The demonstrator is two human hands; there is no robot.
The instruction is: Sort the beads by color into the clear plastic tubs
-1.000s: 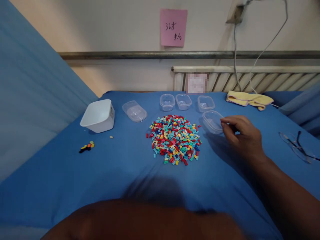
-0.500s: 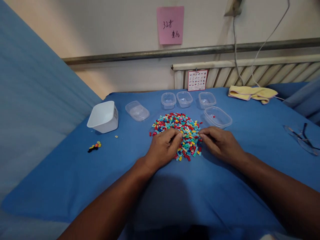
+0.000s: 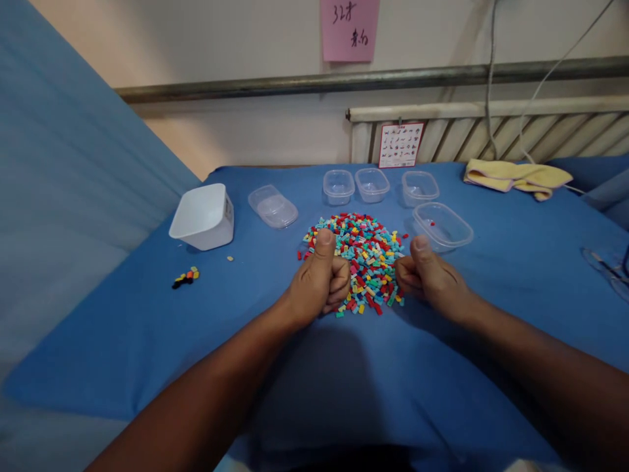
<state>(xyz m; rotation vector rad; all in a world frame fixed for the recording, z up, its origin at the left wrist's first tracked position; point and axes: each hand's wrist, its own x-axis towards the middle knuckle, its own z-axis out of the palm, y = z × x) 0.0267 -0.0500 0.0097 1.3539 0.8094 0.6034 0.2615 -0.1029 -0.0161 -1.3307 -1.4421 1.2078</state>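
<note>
Head | brick pile (image 3: 372,262) between left fingers (image 3: 340,282) and right fingers (image 3: 405,275) | both curled tight

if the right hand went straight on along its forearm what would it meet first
Likely the brick pile: the right hand points forward and left, across it. Its height is unclear from this one view, so it might pass just above the bricks.

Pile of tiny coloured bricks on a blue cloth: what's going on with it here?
A person has both hands at the pile, left hand and right hand each in a fist, thumb up. Whether the curled fingers hide any bricks can't be seen. Beyond the right hand, one small red piece shows in a clear container. A white tub stands to the left.
</note>
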